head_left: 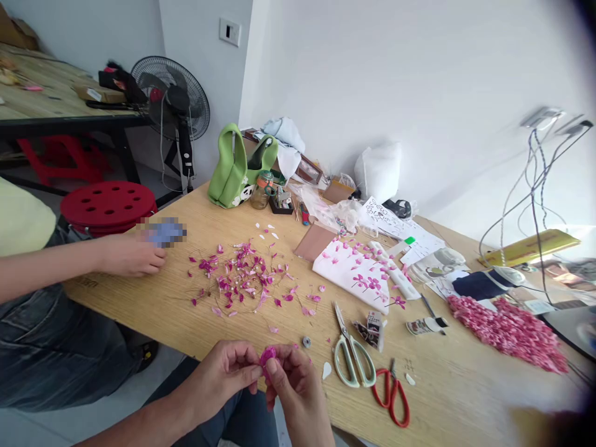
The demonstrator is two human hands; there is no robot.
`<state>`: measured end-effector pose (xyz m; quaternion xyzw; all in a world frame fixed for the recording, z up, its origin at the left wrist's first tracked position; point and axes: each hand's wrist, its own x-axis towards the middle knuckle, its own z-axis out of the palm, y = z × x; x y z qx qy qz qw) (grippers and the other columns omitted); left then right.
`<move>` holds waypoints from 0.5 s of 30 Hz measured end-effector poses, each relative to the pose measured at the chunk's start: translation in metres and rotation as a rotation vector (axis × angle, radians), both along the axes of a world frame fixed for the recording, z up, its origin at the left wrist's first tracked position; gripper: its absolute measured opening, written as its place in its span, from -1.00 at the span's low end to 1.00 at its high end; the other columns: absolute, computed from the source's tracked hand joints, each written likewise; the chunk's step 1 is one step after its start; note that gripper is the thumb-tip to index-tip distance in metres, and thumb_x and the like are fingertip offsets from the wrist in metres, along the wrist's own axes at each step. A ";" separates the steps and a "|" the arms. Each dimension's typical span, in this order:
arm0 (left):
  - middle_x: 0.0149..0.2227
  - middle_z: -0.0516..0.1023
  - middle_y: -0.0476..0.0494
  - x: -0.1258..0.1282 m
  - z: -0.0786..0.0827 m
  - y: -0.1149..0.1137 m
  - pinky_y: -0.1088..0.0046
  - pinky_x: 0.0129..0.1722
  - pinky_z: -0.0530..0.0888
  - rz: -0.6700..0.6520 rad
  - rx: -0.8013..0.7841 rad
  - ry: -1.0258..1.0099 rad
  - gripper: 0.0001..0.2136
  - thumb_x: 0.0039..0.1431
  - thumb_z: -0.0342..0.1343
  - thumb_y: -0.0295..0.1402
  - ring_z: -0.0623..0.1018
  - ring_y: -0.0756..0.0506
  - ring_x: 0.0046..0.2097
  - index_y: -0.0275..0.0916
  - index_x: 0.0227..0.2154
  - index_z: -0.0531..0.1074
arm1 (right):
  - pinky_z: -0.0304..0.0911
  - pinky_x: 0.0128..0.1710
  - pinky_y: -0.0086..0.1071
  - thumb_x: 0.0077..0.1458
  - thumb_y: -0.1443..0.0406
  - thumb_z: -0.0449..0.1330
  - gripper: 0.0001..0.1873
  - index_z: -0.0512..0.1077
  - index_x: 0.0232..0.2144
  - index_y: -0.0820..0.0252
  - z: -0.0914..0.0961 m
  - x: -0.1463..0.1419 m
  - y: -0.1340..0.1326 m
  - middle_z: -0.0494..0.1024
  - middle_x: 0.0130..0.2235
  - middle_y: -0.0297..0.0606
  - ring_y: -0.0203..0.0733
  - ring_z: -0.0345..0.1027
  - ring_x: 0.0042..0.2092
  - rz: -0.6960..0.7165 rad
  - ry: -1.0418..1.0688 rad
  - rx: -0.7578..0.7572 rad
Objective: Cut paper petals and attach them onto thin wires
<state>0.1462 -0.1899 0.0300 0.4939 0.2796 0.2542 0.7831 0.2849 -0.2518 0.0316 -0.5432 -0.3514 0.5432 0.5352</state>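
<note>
Both my hands meet at the near edge of the wooden table (186,310). My left hand (223,372) and my right hand (293,382) are closed in a pinch on one small pink flower piece (267,357) held between their fingertips. Scattered pink petals and thin stems (237,276) lie on the table beyond my hands. A pale green pair of scissors (351,357) and a small red pair of snips (393,394) rest just right of my right hand.
Another person sits at the left, a hand (133,254) resting on the table by a blurred object. A white sheet with pink flowers (354,273), a pink flower heap (507,329), a green bag (235,164), clutter and cables fill the far side. A fan (174,102) stands behind.
</note>
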 end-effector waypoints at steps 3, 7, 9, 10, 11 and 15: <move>-0.56 0.41 0.00 -0.001 0.008 0.006 0.48 -0.38 0.32 0.111 0.003 0.077 -0.77 0.05 0.15 -0.24 0.40 -0.02 -0.46 -0.29 -0.57 0.39 | 0.27 -0.58 -0.48 0.05 0.08 0.22 -0.55 0.35 -0.10 0.24 0.003 -0.001 0.002 0.39 -0.48 -0.36 -0.35 0.29 -0.54 -0.074 0.036 0.052; -0.58 0.37 0.03 -0.004 0.016 0.013 0.51 -0.35 0.29 0.236 0.064 0.175 -0.77 0.06 0.13 -0.27 0.35 0.00 -0.44 -0.27 -0.61 0.37 | 0.33 -0.46 -0.45 0.07 0.19 0.23 -0.63 0.33 -0.07 0.13 -0.004 -0.002 0.001 0.43 -0.40 -0.34 -0.33 0.33 -0.44 -0.177 -0.036 0.156; -0.57 0.38 0.02 -0.006 0.017 0.014 0.50 -0.34 0.28 0.245 0.094 0.185 -0.77 0.07 0.11 -0.28 0.35 0.00 -0.43 -0.27 -0.61 0.37 | 0.34 -0.35 -0.43 0.08 0.23 0.23 -0.69 0.36 -0.11 0.10 -0.009 -0.003 0.000 0.45 -0.32 -0.31 -0.31 0.36 -0.35 -0.235 -0.129 0.186; -0.56 0.39 0.02 -0.006 0.017 0.015 0.50 -0.33 0.28 0.244 0.107 0.186 -0.77 0.08 0.11 -0.28 0.36 0.00 -0.42 -0.27 -0.61 0.37 | 0.34 -0.29 -0.41 0.08 0.25 0.23 -0.72 0.38 -0.12 0.09 -0.011 -0.003 0.000 0.45 -0.28 -0.30 -0.29 0.37 -0.30 -0.250 -0.174 0.195; -0.56 0.39 0.02 -0.007 0.016 0.015 0.51 -0.33 0.28 0.243 0.120 0.188 -0.77 0.08 0.11 -0.28 0.36 0.00 -0.42 -0.27 -0.61 0.37 | 0.33 -0.24 -0.40 0.08 0.26 0.23 -0.75 0.39 -0.14 0.08 -0.012 -0.004 0.001 0.46 -0.26 -0.29 -0.28 0.38 -0.26 -0.257 -0.210 0.206; -0.56 0.38 0.02 -0.006 0.015 0.015 0.52 -0.36 0.29 0.251 0.133 0.182 -0.79 0.08 0.11 -0.29 0.37 0.00 -0.43 -0.28 -0.59 0.38 | 0.31 -0.16 -0.38 0.10 0.29 0.21 -0.82 0.40 -0.19 0.08 -0.008 -0.008 0.005 0.48 -0.22 -0.28 -0.25 0.39 -0.19 -0.209 -0.233 0.235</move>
